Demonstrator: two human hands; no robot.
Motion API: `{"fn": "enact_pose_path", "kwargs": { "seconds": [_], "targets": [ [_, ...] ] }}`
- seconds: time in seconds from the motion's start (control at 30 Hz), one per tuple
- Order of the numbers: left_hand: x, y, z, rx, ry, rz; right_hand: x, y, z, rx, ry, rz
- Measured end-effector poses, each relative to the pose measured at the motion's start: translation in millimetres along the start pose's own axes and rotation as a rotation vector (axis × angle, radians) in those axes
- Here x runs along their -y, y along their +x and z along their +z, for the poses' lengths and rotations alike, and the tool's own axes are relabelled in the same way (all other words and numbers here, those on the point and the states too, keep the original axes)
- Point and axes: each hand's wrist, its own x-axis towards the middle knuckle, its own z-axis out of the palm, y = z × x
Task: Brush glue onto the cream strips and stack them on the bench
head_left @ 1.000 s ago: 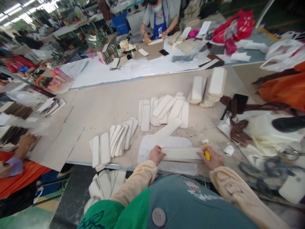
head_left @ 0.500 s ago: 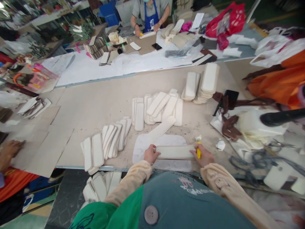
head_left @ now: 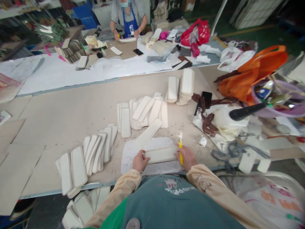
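Observation:
My left hand [head_left: 140, 161] is closed on the left end of a long white padded strip [head_left: 160, 154] with rounded corners. At the strip's other end, the fingers of my right hand [head_left: 187, 157] grip its edge and also hold a yellow-handled brush [head_left: 181, 154], whose whitish tip points away from me. Beneath the strip lies a pale sheet [head_left: 128, 156] with rounded corners. A single loose strip [head_left: 149, 131] slants across the sheet's far edge. Just beyond it are overlapping strips [head_left: 125, 122], and fanned strips [head_left: 78, 163] lie to the left.
Two stacks of strips [head_left: 187, 84] stand farther back. To the right are a white container [head_left: 228, 124] with a black handle-like part, brown straps [head_left: 209, 125], grey cord [head_left: 228, 156] and an orange bag [head_left: 257, 71]. A co-worker in a blue apron [head_left: 129, 24] works across the table.
The view has turned right, so the scene sits farther left and a purple basin shows. Both hands still hold the strip, and the brush now stands more upright in the right hand.

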Motion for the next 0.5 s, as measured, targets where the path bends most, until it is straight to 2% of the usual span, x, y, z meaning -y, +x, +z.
{"fn": "enact_pose_path", "kwargs": {
  "seconds": [0.07,0.13,0.2,0.27,0.33,0.5],
  "targets": [
    [1.7,0.3,0.9,-0.025,0.028,0.030,14.9,0.3,8.6,0.109,0.137,-0.201],
    [3.0,1.0,2.0,-0.055,0.057,0.058,28.0,1.1,21.0,0.259,0.214,-0.332],
    [3.5,1.5,2.9,-0.072,0.073,0.075,34.5,1.3,32.6,0.389,0.243,-0.379],
    [3.1,1.5,3.3,-0.078,0.077,0.079,31.7,-0.9,38.7,0.460,0.234,-0.370],
    [1.9,0.9,3.2,-0.081,0.076,0.073,19.6,-6.5,37.9,0.464,0.194,-0.332],
    [-2.8,-0.6,3.0,-0.102,0.051,0.063,-27.6,-28.8,15.8,0.321,0.055,-0.204]
  ]
}}
